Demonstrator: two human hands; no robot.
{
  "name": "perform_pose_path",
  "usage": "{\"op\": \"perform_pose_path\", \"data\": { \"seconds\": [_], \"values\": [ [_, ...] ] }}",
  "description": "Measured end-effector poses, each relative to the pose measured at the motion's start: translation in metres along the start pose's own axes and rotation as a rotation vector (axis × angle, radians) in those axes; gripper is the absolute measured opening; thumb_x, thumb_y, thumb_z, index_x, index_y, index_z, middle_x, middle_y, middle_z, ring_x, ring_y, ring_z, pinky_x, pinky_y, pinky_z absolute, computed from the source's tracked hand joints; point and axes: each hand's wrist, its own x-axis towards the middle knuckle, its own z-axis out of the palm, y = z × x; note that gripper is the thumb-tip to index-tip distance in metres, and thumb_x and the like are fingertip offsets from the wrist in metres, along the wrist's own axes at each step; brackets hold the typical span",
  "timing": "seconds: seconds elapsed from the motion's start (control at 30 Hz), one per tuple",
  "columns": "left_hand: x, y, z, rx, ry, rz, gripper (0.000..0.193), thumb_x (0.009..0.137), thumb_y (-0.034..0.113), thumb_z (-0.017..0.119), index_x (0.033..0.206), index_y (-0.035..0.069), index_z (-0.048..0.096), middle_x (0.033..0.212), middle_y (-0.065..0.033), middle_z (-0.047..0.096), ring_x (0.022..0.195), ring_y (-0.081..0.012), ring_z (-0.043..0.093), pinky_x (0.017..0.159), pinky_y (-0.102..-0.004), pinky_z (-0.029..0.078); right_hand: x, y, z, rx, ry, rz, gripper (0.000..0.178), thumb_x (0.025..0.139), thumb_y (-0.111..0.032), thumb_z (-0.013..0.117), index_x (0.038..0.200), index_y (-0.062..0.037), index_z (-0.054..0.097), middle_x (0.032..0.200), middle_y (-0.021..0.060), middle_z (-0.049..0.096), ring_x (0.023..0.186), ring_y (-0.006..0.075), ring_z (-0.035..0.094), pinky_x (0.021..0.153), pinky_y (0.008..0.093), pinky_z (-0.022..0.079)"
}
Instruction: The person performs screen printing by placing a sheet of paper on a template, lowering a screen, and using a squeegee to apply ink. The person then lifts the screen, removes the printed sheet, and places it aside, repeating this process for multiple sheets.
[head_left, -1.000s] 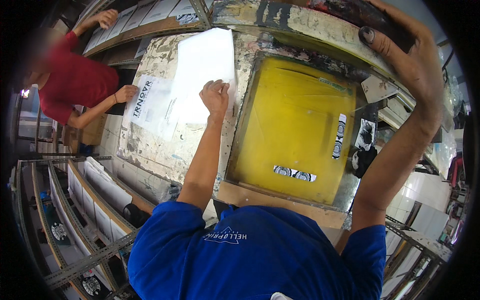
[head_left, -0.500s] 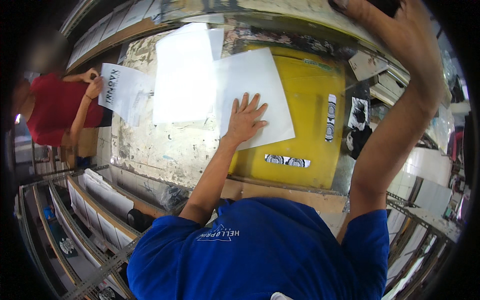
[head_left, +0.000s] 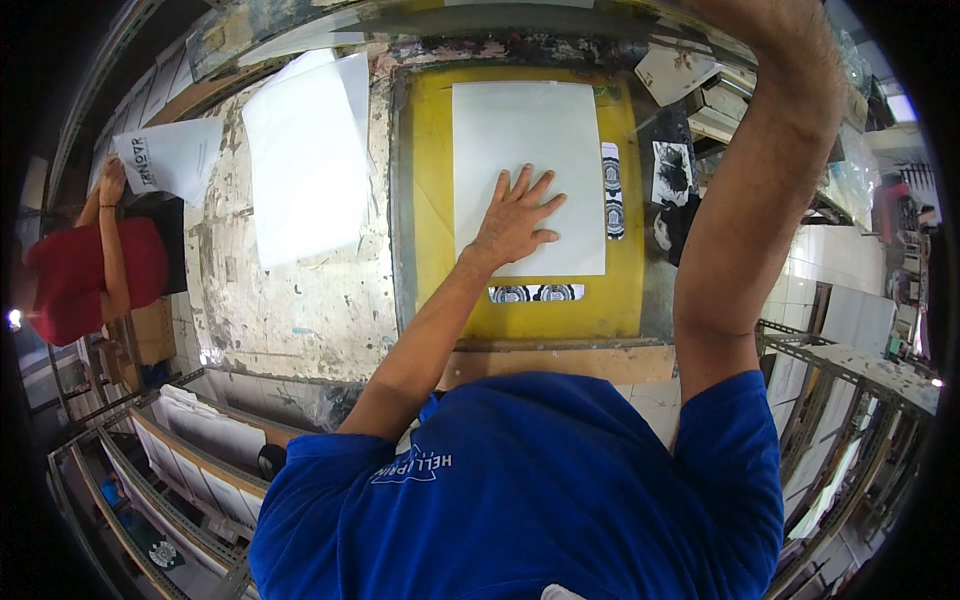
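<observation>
My left hand [head_left: 520,217] lies flat with spread fingers on a white sheet [head_left: 530,130]. The sheet rests squarely on a yellow board [head_left: 433,200], its lower edge just above one printed strip [head_left: 537,293] and its right edge beside another printed strip [head_left: 612,190]. My right arm reaches up past the board's right side. At the top edge of the view, my right hand [head_left: 765,15] is blurred and cut off near a long frame edge [head_left: 440,32]; its fingers cannot be made out.
Left of the board, a stack of white sheets [head_left: 305,160] lies on the paint-stained table [head_left: 310,310]. Farther left, a person in a red shirt [head_left: 130,270] holds a printed sheet [head_left: 185,155]. Black-stained paper [head_left: 671,172] and a dark cloth [head_left: 678,228] lie right of the board. Metal racks [head_left: 170,480] stand below left.
My left hand has slid the sheet rightward off the stack's edge and straightened it beside the strips. My right hand has gone further out of the top edge. The whole view has shifted too.
</observation>
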Motion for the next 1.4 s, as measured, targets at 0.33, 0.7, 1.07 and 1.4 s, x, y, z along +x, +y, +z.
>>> {"op": "perform_pose_path", "data": {
  "seconds": [0.33, 0.7, 1.07, 1.4],
  "values": [
    [-0.013, 0.013, 0.006, -0.014, 0.01, 0.015, 0.069, 0.09, 0.051, 0.068, 0.151, 0.022, 0.053, 0.169, -0.0081, 0.028, 0.158, -0.037, 0.015, 0.127, -0.0617, 0.009, -0.004, -0.022, 0.008, -0.217, 0.014, 0.044, 0.05, 0.079, -0.041, 0.087, 0.102, 0.0028, 0.079, 0.088, 0.0206, 0.077, 0.075, 0.0271, 0.073, 0.073, 0.0349, 0.057],
    [-0.025, 0.019, -0.049, -0.223, 0.431, -0.025, 0.074, 0.09, 0.042, 0.075, 0.153, 0.012, 0.049, 0.161, -0.0091, 0.045, 0.151, -0.0313, 0.037, 0.125, -0.0524, 0.016, -0.011, -0.024, 0.002, -0.053, -0.05, 0.129, 0.046, 0.081, -0.037, 0.083, 0.104, 0.0031, 0.078, 0.083, 0.0187, 0.077, 0.068, 0.0244, 0.071, 0.067, 0.0348, 0.057],
    [-0.152, 0.062, -0.132, -1.1, 1.192, -0.425, 0.088, 0.065, 0.02, 0.097, 0.137, -0.005, 0.052, 0.113, -0.0097, 0.068, 0.103, -0.0195, 0.067, 0.09, -0.0343, 0.056, -0.158, -0.065, 0.062, -0.145, -0.108, 0.145, 0.056, 0.07, -0.015, 0.081, 0.126, -0.0203, 0.076, 0.082, 0.0101, 0.068, 0.067, 0.0263, 0.062, 0.065, 0.0385, 0.051],
    [-0.224, 0.011, -0.005, -0.444, 0.79, -0.517, 0.102, 0.056, 0.029, 0.098, 0.144, 0.001, 0.055, 0.15, -0.0208, 0.051, 0.136, -0.0364, 0.048, 0.115, -0.0473, 0.038, -0.273, -0.052, 0.167, 0.059, -0.476, 0.417, 0.068, 0.074, -0.014, 0.081, 0.14, -0.0228, 0.065, 0.096, 0.0134, 0.067, 0.087, 0.0321, 0.062, 0.087, 0.0457, 0.046]
  ]
}}
